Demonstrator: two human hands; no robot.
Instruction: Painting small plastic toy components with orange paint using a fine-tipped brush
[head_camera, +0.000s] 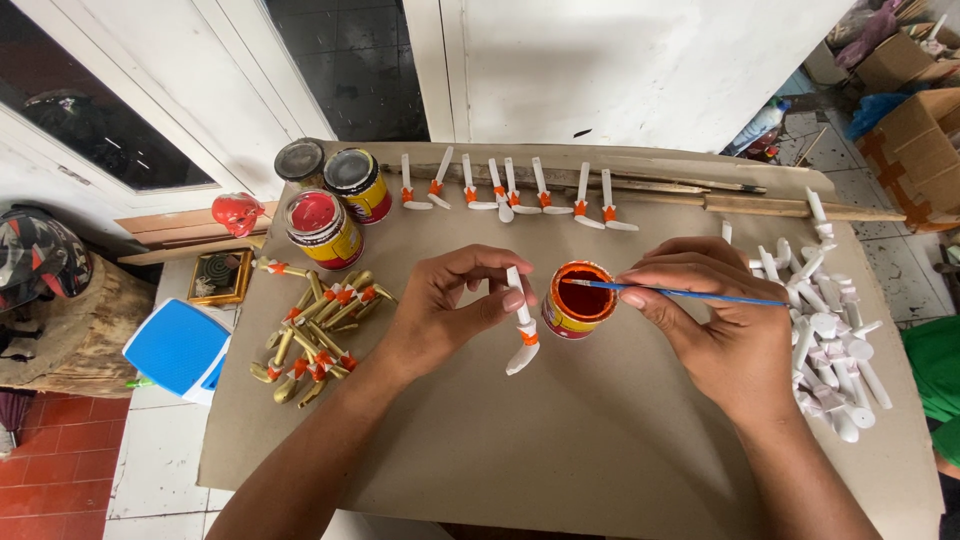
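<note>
White hooked piece (521, 318), a small peg with an orange band near its curved lower end, sits pinched in the left hand (445, 310) just left of centre frame. Its long axis runs nearly upright in the picture, tilted slightly so the curved foot points down and right, and thumb and fingers close narrowly around its upper stem. Just beside it to the right stands the open tin of orange paint (578, 299), almost touching the piece.

The right hand (715, 325) comes in from the right of the frame and holds a thin blue-handled brush (680, 292) in a pen grip, fingers closed tight on the shaft. The brush lies close to horizontal, its tip over the tin's open mouth, so the bristle end points left toward the piece; the brush tip is nearer the piece than the hand itself, with only the tin's width between.

All of this rests on a sheet of brown cardboard (560, 440) that serves as the counter. Below the hands the cardboard is bare, giving room toward the lower edge. To the right a heap of unpainted white pieces (830, 340) crowds close to the right wrist. Along the upper edge a row of banded white pieces (510, 190) leans on a wooden stick (690, 185). At left lie gold-painted pieces (315, 335), with three more paint tins (325, 228) above them.
</note>
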